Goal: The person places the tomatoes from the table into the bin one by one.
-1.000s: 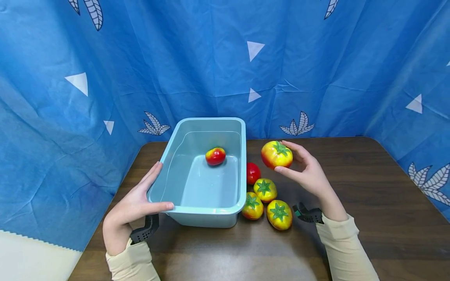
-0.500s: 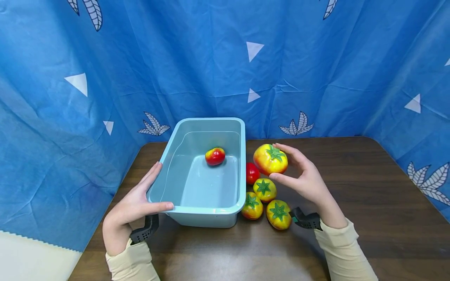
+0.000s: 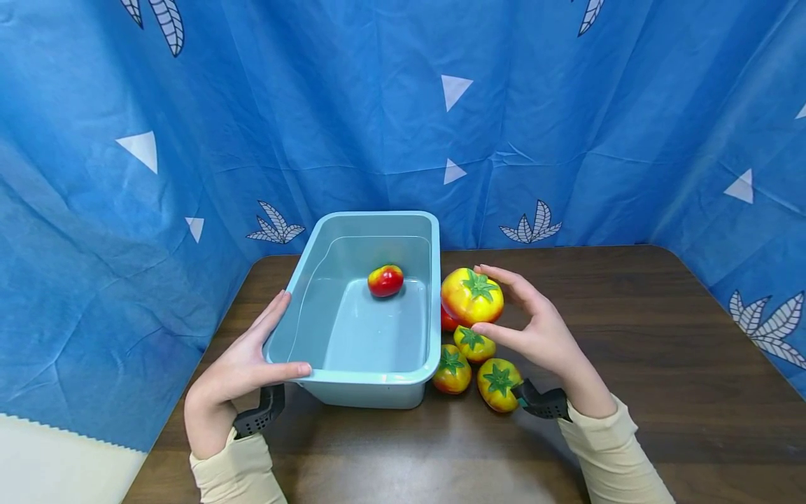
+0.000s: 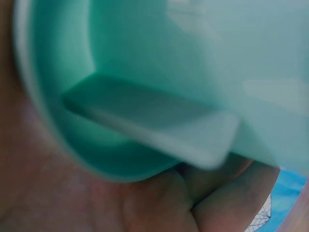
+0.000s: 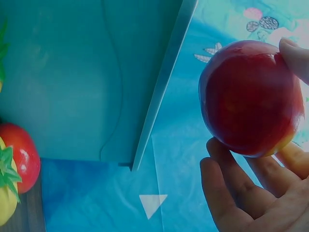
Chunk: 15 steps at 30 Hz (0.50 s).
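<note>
My right hand point(image 3: 538, 325) holds a yellow-and-red artificial tomato point(image 3: 471, 297) with a green leaf top between thumb and fingers, in the air just right of the bin. The right wrist view shows its red underside. My left hand point(image 3: 242, 360) grips the near left corner of the light blue plastic bin point(image 3: 436, 301), thumb over the front rim and fingers along the left side; in the left wrist view the bin wall point(image 4: 231, 43) fills most of the picture. Inside the bin lies one small red-and-yellow fruit point(image 3: 385, 281), toward the back right.
Beside the bin's right wall sit a yellow tomato point(image 3: 452, 371), another point(image 3: 475, 346) partly under the held one, and a third point(image 3: 499, 383) nearer the front. A red fruit point(image 3: 448, 322) is mostly hidden. A blue curtain point(image 3: 378, 126) hangs behind the dark wooden table point(image 3: 661, 350).
My right hand has moved left and a little toward me with the tomato, which now covers much of the red fruit. The left hand and the bin have stayed put.
</note>
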{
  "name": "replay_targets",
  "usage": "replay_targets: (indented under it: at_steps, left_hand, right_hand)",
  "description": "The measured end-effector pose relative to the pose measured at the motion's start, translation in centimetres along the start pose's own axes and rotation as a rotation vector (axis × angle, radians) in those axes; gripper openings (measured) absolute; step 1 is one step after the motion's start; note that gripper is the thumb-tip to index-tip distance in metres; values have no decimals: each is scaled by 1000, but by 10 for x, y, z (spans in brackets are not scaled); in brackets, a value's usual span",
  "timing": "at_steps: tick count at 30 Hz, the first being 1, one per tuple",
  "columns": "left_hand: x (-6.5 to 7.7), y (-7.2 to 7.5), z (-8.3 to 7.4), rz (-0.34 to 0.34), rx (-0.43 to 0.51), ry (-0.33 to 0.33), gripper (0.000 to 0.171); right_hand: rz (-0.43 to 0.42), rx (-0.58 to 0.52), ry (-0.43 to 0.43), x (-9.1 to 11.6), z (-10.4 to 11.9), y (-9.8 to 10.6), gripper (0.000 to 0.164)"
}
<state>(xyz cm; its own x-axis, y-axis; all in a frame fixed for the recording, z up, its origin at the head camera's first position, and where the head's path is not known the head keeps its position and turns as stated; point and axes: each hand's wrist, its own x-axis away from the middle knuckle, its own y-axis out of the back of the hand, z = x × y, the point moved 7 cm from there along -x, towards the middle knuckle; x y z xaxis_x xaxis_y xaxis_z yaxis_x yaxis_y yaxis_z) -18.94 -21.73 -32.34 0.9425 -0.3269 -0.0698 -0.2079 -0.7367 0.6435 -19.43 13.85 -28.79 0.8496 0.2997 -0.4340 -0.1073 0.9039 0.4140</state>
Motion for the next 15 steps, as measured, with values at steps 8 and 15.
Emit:
replay_targets:
  at_steps: [8, 15]
  left_hand:
    - [0, -1, 0, -1, 15, 6, 102]
    - [0, -1, 0, -1, 14, 9, 102]
  right_hand:
    - [29, 2, -9, 3, 26, -9, 65]
    - [65, -2, 11, 3, 9, -20, 71]
